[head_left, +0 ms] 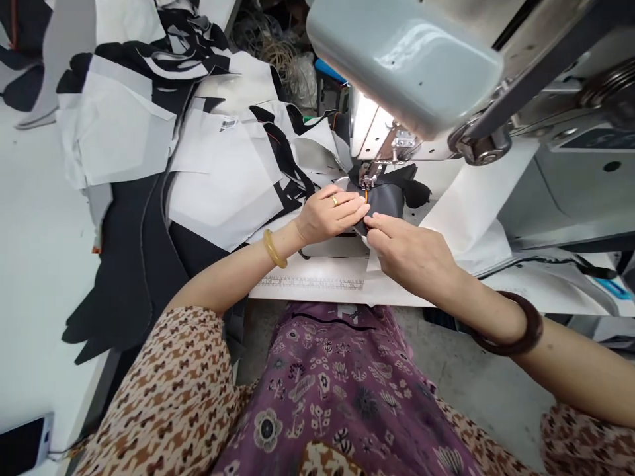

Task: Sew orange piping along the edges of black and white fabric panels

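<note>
**Both hands on a dark piece at the presser foot**

Head view. The dark piece [391,198] lies on the machine bed directly below the presser foot [368,176], with a short orange thread [366,196] showing at its near edge. The left hand [330,215] comes in from the left, fingers drawn narrow and closed on the piece's near corner. The right hand [411,254] meets it from the near side, thumb and fingertips pinched on the same edge. The two hands touch fingertip to fingertip just before the foot. This hold probably serves to keep the edge flat and lined up where the needle comes down, though the needle itself is too small to make out.

The sewing machine head [401,59] overhangs the hands, so both forearms come in low across the table [30,264]. A printed ruler strip [312,283] runs along the table's near edge, just below the wrists. To the left, well apart from the foot but within the left arm's reach, a heap of white and black cut pieces [218,172] is spread in overlapping layers — likely parked on the side from which the left hand can draw them. A phone [22,443] lies at the table's near left corner, away from the fabric.
</note>
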A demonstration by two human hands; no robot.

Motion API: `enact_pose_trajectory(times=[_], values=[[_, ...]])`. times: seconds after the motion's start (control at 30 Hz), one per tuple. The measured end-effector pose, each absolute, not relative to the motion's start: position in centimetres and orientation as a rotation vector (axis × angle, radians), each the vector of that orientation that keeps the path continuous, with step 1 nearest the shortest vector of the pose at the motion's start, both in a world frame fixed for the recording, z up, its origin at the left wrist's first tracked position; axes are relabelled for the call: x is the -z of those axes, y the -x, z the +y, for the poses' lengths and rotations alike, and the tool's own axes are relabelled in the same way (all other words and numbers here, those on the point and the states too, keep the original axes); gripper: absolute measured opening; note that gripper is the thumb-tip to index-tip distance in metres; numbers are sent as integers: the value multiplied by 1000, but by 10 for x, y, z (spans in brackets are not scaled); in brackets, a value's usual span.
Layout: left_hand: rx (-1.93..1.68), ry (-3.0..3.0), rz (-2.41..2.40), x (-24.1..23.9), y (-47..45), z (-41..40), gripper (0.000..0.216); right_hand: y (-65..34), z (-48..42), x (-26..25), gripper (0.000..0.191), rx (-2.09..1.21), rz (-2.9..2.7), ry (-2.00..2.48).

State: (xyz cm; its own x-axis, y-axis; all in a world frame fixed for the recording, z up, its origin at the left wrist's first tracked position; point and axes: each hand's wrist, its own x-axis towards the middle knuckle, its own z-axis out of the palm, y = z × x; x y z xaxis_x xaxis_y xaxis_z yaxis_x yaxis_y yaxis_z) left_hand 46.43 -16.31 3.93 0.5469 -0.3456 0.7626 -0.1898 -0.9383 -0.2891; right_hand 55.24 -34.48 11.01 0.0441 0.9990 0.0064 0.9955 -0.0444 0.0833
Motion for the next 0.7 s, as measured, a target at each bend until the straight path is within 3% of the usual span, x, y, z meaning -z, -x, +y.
enact_pose_trajectory(times=[0.5, 0.7], values=[[1316, 2768, 195, -28, -480, -164, 39, -570, -323, -139, 22, 65, 1888, -2341], [1167, 2752, 259, -40, -481, -156, 33, -573, -312, -153, 16, 46, 1885, -2414]])
